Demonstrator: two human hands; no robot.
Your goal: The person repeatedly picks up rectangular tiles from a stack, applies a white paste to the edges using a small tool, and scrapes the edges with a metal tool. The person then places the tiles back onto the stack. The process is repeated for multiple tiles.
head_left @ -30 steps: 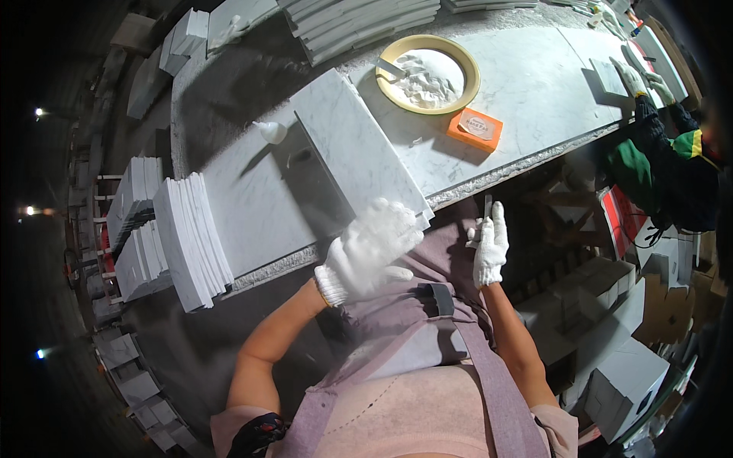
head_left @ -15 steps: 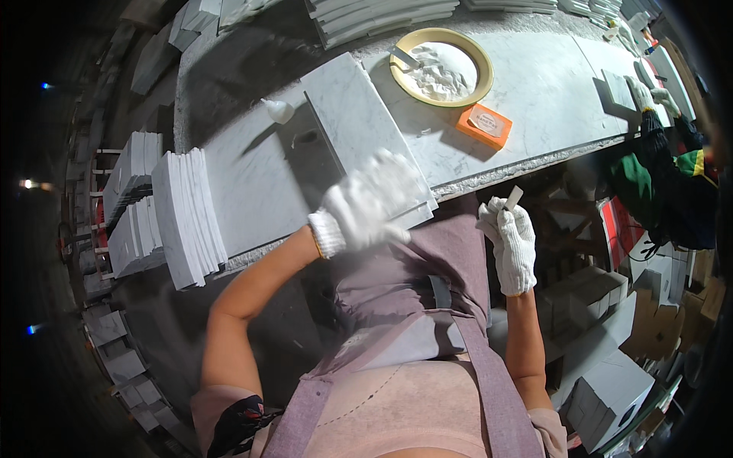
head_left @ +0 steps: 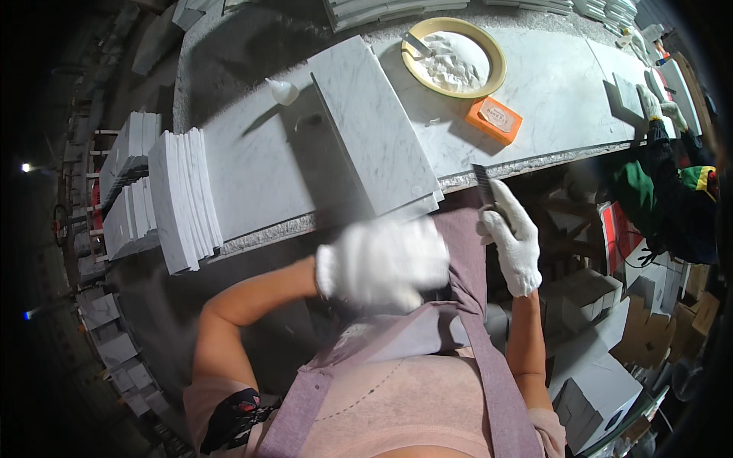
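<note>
A white-and-grey marble tile (head_left: 378, 130) lies raised across the worktop, its near end reaching the front edge. Just below that end, over my apron, is my gloved left hand (head_left: 389, 263); motion smears its fingers. My gloved right hand (head_left: 513, 243) is closed on a small flat scraper blade (head_left: 482, 183), which points up and away beside the worktop's edge. Beyond it on the marble rests an orange box (head_left: 495, 120). A yellow bowl (head_left: 500, 65) of white powder, with a flat tool in it, stands behind the box.
To the left, a stack of marble tiles (head_left: 183, 198) stands on edge. A small white squeeze bottle (head_left: 282, 91) sits left of the raised tile. At the far right a co-worker's gloved hands (head_left: 653, 103) touch another slab. Boxes (head_left: 599, 401) crowd the lower right.
My left hand has come off the tile, back toward my body. The blade in my right hand has turned and now shows dark. The view has shifted slightly.
</note>
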